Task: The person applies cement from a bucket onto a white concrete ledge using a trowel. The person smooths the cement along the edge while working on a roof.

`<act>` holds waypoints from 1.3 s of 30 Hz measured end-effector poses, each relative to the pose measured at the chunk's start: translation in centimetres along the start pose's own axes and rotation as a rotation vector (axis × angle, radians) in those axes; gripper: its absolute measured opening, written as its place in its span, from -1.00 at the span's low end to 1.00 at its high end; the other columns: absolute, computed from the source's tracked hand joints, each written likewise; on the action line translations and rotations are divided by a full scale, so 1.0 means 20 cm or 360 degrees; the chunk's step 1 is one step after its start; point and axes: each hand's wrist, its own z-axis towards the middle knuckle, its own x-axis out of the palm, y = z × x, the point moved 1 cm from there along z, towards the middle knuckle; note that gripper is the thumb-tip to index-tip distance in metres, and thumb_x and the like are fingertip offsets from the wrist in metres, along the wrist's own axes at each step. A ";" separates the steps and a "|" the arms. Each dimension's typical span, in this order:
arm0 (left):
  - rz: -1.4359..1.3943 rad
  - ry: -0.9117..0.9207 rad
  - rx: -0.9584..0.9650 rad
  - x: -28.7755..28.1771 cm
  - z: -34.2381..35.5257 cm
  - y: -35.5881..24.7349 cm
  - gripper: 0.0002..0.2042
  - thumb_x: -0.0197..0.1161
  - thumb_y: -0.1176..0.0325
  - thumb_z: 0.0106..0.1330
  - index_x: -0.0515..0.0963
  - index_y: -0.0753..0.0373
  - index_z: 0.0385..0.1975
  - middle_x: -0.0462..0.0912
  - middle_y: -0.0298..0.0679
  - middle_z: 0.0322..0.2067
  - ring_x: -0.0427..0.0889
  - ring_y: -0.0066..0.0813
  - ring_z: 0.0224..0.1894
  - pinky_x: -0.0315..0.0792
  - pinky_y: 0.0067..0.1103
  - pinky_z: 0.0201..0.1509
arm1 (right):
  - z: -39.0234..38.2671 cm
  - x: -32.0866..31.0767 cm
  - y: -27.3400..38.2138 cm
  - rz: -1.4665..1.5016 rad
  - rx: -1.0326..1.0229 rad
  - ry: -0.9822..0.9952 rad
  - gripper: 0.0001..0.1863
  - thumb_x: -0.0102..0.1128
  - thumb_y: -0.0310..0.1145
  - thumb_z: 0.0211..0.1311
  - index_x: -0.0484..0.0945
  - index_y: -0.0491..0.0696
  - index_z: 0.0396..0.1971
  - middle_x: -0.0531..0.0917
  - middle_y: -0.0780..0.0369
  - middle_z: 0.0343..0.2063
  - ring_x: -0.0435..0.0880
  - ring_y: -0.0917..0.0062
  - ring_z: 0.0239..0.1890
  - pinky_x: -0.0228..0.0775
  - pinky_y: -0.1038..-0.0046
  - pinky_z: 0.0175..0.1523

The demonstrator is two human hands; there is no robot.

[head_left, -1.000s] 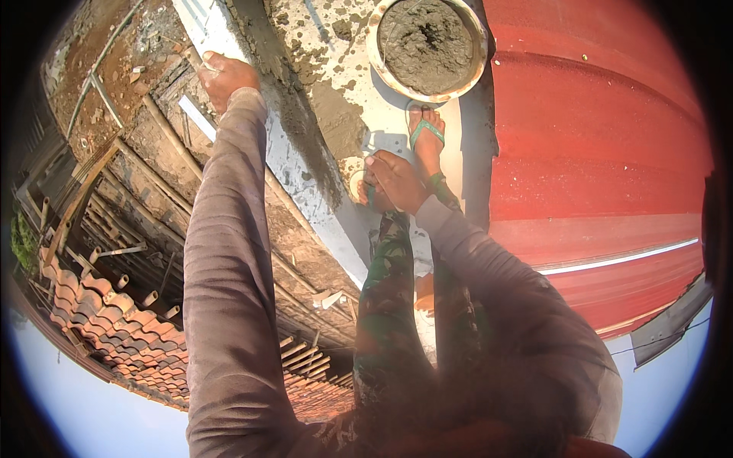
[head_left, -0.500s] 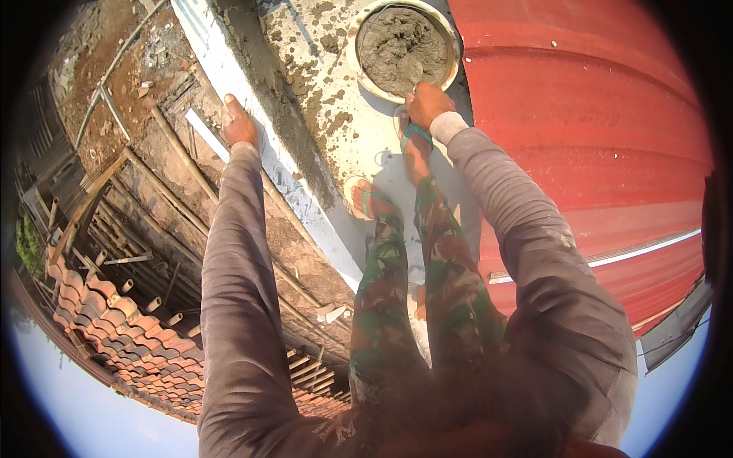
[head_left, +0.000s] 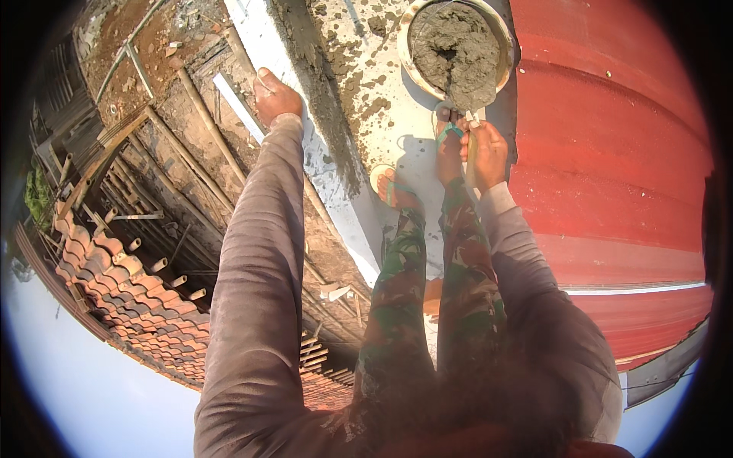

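Note:
My left hand grips the edge of the white painted wall top, its fingers curled, beside a strip of wet grey mortar. My right hand is closed on a trowel handle, just below the bucket of thick grey mortar. A lump of mortar sits on the trowel at the bucket's near rim, hiding much of the blade. My two feet in flip-flops stand on the mortar-spattered pale ledge, the right one partly behind that hand.
A red corrugated metal roof borders the ledge on the right. Beyond the wall on the left lie a drop to bare dirt, bamboo poles, dark timber framing and an orange tiled roof.
My right hand went from over my feet up to the bucket, then drew back slightly with mortar on the trowel. My left hand still holds the wall's edge, shifted in view.

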 end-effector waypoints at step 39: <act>0.0057 0.0121 -0.0165 -0.04 0.02 -0.02 -0.34 -0.20 -0.21 0.66 0.50 0.22 0.38 0.71 0.13 0.14 0.70 0.19 0.15 0.53 -0.11 0.27 | 0.16 1.18 0.25 0.0070 0.1169 0.1101 -0.53 0.08 0.12 0.56 0.43 0.00 -0.38 0.40 0.32 -0.58 0.35 0.57 -0.66 0.32 0.43 -0.57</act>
